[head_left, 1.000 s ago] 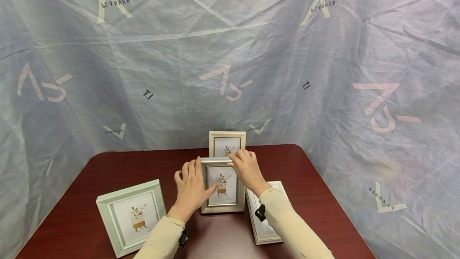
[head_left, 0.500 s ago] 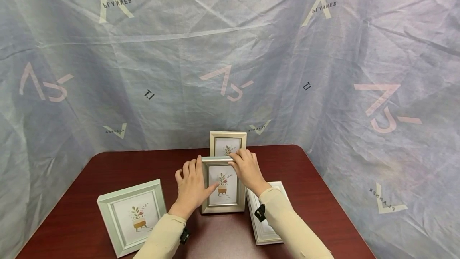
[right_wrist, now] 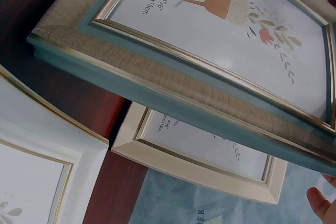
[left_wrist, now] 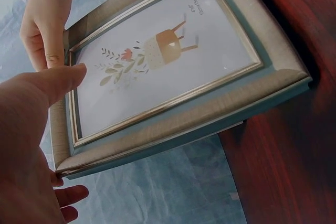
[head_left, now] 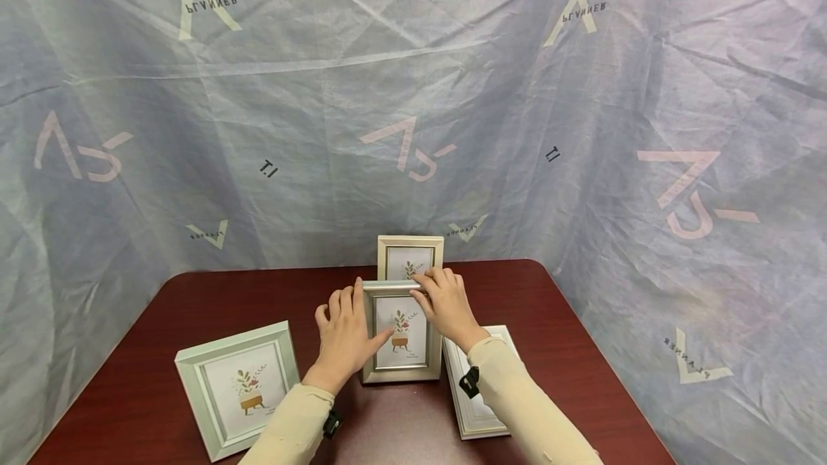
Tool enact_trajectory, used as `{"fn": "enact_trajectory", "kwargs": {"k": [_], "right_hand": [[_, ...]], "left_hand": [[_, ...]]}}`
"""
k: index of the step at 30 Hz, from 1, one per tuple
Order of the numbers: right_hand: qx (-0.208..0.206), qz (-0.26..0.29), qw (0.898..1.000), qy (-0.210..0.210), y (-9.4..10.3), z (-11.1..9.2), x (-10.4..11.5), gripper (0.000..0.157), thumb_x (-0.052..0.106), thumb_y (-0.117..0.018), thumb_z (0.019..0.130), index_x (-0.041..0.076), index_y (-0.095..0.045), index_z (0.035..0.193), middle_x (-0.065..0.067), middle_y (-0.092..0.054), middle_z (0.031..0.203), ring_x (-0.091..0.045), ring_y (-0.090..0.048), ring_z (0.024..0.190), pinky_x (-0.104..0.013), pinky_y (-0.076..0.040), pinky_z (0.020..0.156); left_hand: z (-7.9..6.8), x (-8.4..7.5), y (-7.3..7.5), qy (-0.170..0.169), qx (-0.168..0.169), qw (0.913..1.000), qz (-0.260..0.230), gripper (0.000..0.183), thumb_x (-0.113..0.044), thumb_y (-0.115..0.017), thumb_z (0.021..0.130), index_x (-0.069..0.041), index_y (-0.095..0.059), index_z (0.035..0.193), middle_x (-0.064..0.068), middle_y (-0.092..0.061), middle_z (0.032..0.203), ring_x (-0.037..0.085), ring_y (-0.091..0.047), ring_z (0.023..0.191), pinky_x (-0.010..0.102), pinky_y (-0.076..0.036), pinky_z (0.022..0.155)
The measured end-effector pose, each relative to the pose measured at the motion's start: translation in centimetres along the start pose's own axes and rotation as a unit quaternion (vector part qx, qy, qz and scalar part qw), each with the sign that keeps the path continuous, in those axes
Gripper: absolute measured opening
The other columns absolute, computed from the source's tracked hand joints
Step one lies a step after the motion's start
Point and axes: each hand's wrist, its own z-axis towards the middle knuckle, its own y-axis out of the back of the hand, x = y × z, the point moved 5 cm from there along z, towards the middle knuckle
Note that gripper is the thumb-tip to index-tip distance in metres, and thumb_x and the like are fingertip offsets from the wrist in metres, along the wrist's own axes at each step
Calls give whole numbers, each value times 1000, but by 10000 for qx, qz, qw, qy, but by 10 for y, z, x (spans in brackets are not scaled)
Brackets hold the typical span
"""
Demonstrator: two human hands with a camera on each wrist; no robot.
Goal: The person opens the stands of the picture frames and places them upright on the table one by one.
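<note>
A silvery-beige picture frame [head_left: 403, 374] with a plant print stands upright mid-table. My left hand [head_left: 344, 341] holds its upper left edge, thumb over the front and the other fingers at the side and behind, as the left wrist view shows. At the top right corner, my right hand [head_left: 446, 303] pinches the top edge, thumb in front; its other fingertips are partly hidden. The frame's side looks blue-green in the right wrist view. Directly behind it is a cream picture frame [head_left: 410, 241], its lower part covered from the head view.
A pale green picture frame [head_left: 234, 346] leans back at the left. To the right, a white picture frame [head_left: 462, 397] is partly under the right forearm. All are on a dark red table [head_left: 523, 300], with a grey printed cloth [head_left: 310, 113] hanging behind.
</note>
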Motion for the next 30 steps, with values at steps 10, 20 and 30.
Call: {"fn": "enact_trajectory", "kwargs": {"k": [10, 20, 30], "right_hand": [[3, 51, 9999, -126, 7, -3, -6, 30, 21, -72, 90, 4, -71, 114, -10, -58, 104, -29, -53, 92, -48, -40, 79], [31, -28, 9998, -180, 20, -9, -16, 32, 20, -74, 88, 2, -70, 115, -11, -59, 105, -30, -54, 94, -49, -40, 80], [104, -25, 9995, -298, 35, -15, -27, 31, 19, -73, 89, 3, -69, 115, -13, -60, 106, -32, -54, 96, -50, -39, 80]], "left_hand": [[-1, -1, 1, -37, -2, 10000, 25, 111, -58, -78, 76, 7, -28, 151, 24, -47, 135, 40, -37, 126, 57, -28, 92], [-6, -4, 1, 7, 109, 9999, -40, 108, -57, -78, 78, 6, -29, 151, 24, -46, 136, 40, -37, 127, 57, -29, 92], [-11, -9, 3, 25, 185, 9996, -188, 114, -58, -79, 75, 5, -25, 153, 23, -45, 136, 40, -36, 127, 58, -28, 93]]}}
